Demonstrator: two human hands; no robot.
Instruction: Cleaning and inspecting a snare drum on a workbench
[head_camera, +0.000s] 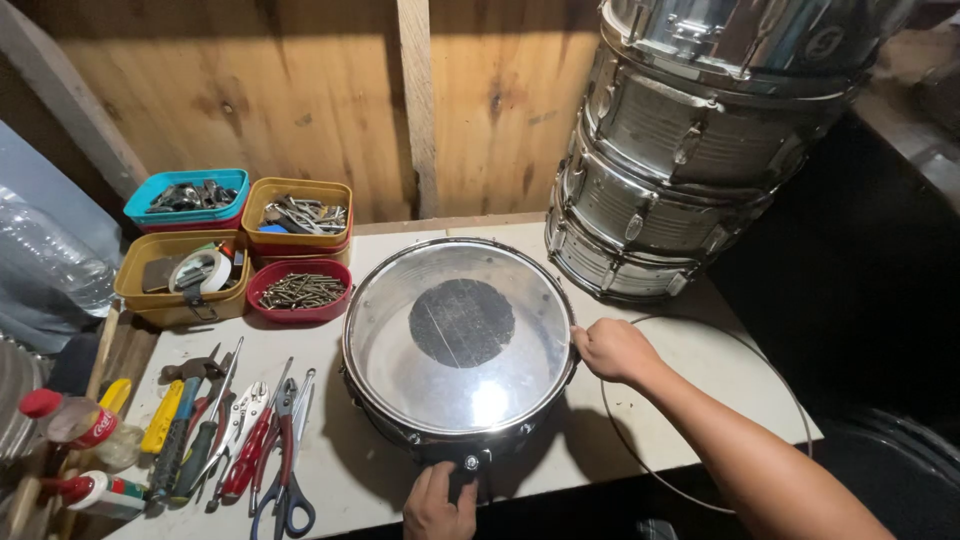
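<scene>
Nearest the camera, the left hand (440, 505) pressed against the near side of the snare drum (460, 345), its fingers curled around the shell beside a small metal lug at the near rim; it gripped the shell edge lightly rather than closing into a fist. The right hand (612, 350) rested on the drum's right rim, fingers bent over the hoop and holding it, the forearm running off toward the near right corner. The drum lay flat at the middle of the pale worktable (400, 480), its clear head upward with a dark round patch (462, 322) at the centre.

Just right of the drum, a thin wire hoop (700, 325) lay on the table, partly overhanging the near edge and passing under the right forearm. At the far right stood a stack of chrome drums (680, 150), close to the snare but apart from it.

To the left of the drum lay a row of hand tools: scissors (285, 490), red-handled pliers (250, 460), screwdrivers (175, 440) and a hammer (190, 370). Farther left were small glue bottles (95, 490). At the far left sat plastic trays: a red one with screws (300, 290), a yellow one with tape (185, 275), a yellow one with metal parts (300, 212) and a blue one (188, 195). A wooden wall (300, 90) rose behind.
</scene>
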